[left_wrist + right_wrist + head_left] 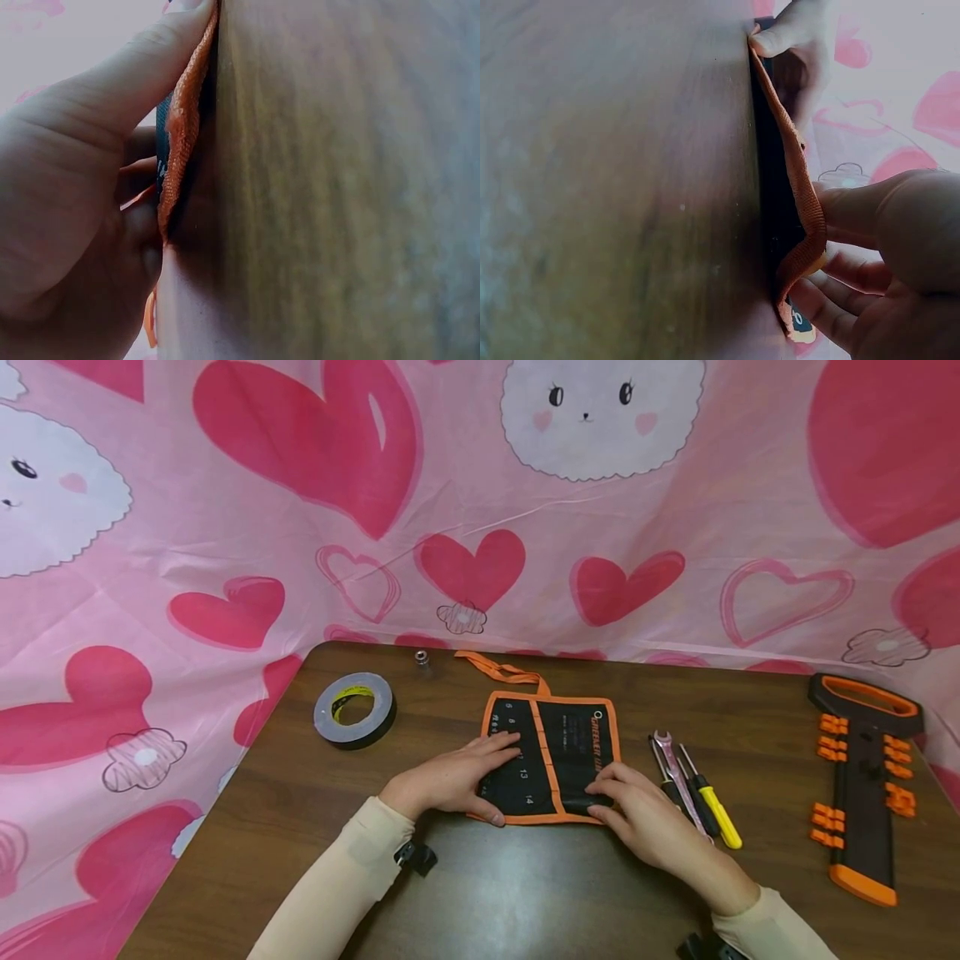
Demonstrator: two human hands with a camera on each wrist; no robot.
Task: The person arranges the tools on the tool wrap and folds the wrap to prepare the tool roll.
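Black-and-orange tool pouch (551, 758) lies flat at centre of brown surface (480, 893). Left hand (450, 781) presses pouch's left half, fingers straight, pinning it. Right hand (645, 818) pinches near right corner, lifting edge. Spanner (678, 777), yellow screwdriver (712, 802) just right; tape roll (354, 710) far left.

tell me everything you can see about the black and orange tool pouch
The tool pouch is black fabric with orange woven edging and an orange divider, lying flat on the brown wooden table. White size numbers such as 13 and 14 mark its pockets, and an orange strap trails from its far edge. The left hand rests on its left half; the right hand pinches its near right corner, lifting the edging slightly.
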